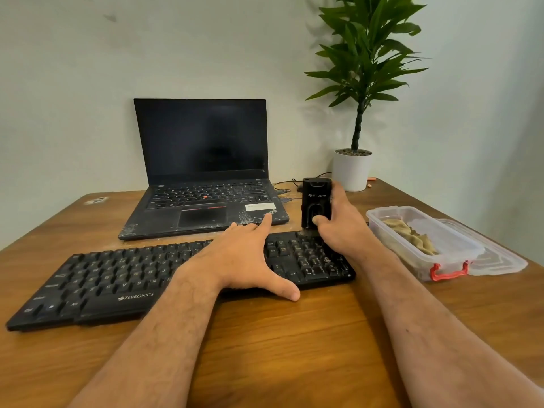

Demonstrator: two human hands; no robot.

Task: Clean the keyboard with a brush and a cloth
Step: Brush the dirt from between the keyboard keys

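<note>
The long black plastic Zebronics keyboard (182,278) lies across the wooden counter (294,343), just in front of the open, dusty black laptop (206,201); every place below is given from this keyboard. The left hand (244,257) rests flat across its middle-right keys, fingers straight and spread, index finger reaching past the far edge and thumb hooked over the near edge. That looks like a bracing hold, meant to keep the board from sliding under the brush strokes.

The right hand (338,228) grips a stubby black brush block with a white brand mark (316,203), held upright above the keyboard's far right corner, thumb pressed to its front face. Its lower end meets the number-pad keys, so I judge the brushing step is under way at that end.

Well right of the keyboard stands a clear plastic box with red clasps (424,245), its lid (500,257) laid just beside it on the side away from the keyboard. An olive-tan cloth (412,237) waits inside, probably kept for the wiping step. Behind the keyboard's right end stands a green leafy plant in a white pot (351,169).

The bristles themselves are hard to make out against the dark keys, and the right hand's fingers are hidden behind the block. The left forearm covers several keys.
</note>
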